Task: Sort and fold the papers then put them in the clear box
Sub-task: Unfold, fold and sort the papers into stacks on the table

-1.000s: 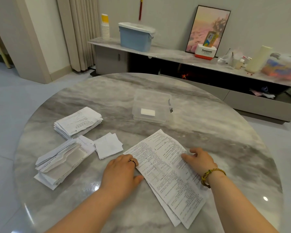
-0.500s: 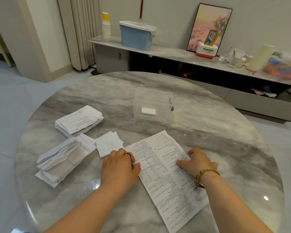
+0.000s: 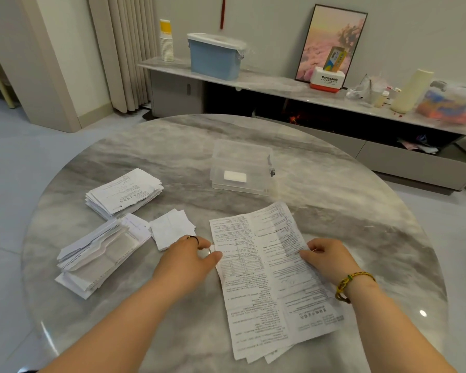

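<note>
A long printed sheet (image 3: 264, 278) lies unfolded on the round marble table (image 3: 361, 224), with more sheets showing under its near end. My left hand (image 3: 191, 258) pinches its left edge between thumb and fingers. My right hand (image 3: 327, 255) grips its right edge. The clear box (image 3: 242, 168) stands farther back at the table's middle, closed, with a white label on its lid. To the left lie a stack of folded printed papers (image 3: 124, 193), a thicker pile of folded white papers (image 3: 97, 254) and a small white folded piece (image 3: 172, 227).
Behind the table runs a low marble sideboard (image 3: 280, 82) with a blue bin (image 3: 215, 56), stacked cups (image 3: 166, 41), a framed picture (image 3: 331, 44) and clutter. A curtain (image 3: 124, 49) hangs at the back left. Pale floor surrounds the table.
The long sheet has turned from slanting to nearly straight in front of me. Both hands went from pressing flat on it to gripping its side edges.
</note>
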Demonstrator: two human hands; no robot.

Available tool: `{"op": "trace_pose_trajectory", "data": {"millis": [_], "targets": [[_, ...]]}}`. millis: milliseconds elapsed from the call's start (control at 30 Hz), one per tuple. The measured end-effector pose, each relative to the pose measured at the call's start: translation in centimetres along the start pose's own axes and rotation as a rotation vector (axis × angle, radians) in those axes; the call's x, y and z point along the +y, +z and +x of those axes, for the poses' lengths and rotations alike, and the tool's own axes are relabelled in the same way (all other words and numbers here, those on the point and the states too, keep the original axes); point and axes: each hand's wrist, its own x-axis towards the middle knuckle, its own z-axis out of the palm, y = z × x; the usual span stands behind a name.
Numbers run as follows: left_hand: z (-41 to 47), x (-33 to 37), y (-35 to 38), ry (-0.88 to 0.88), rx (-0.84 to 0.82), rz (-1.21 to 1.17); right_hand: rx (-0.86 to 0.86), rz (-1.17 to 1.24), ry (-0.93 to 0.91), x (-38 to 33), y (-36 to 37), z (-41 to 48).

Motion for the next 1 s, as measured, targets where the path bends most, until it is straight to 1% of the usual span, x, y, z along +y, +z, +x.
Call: {"op": "trace_pose_trajectory", "data": {"millis": [100, 233, 300, 400, 500, 633, 700, 833, 900, 1000], "targets": [[-0.2, -0.1, -0.9, -0.070, -0.072, -0.207, 0.038, 0.152, -0.058, -1.0, -1.2, -1.0], [-0.5, -0.3, -1.6, -0.120, -0.183, -0.386, -0.043, 0.356, -0.077, -1.9, -1.9, -2.4], [-0.6, -0.3, -1.5, -0.139, -0.221, -0.425, -0.083, 0.458, -0.074, -1.9, -1.8, -2.9], [-0.5, -0.4, -0.7, -0.142, -0.291, -0.405, -0.125, 0.625, -0.078, -2.0, -1.5, -3.3], [-0.5, 0.0, -0.2, -0.135, -0.367, -0.424, -0.170, 0.721, -0.110, -2.4, -1.3, -3.4], [-0.9, 0.2, -0.2, -0.160, -0.442, -0.598, -0.213, 0.775, -0.147, -3.1, -0.9, -3.2], [-0.9, 0.4, -0.4, -0.164, -0.418, -0.729, -0.200, 0.742, -0.162, -3.1, -0.7, -3.0], [-0.4, 0.4, -1.4, -0.216, -0.268, -0.970, -0.148, 0.647, -0.167, -2.7, -0.8, -2.4], [-0.2, 0.2, -2.1, -0.224, -0.248, -1.016, -0.140, 0.612, -0.166, -2.5, -0.8, -2.3], [-0.2, 0.0, -2.9, -0.226, -0.232, -1.019, -0.144, 0.635, -0.157, -2.3, -0.7, -2.0]]}}
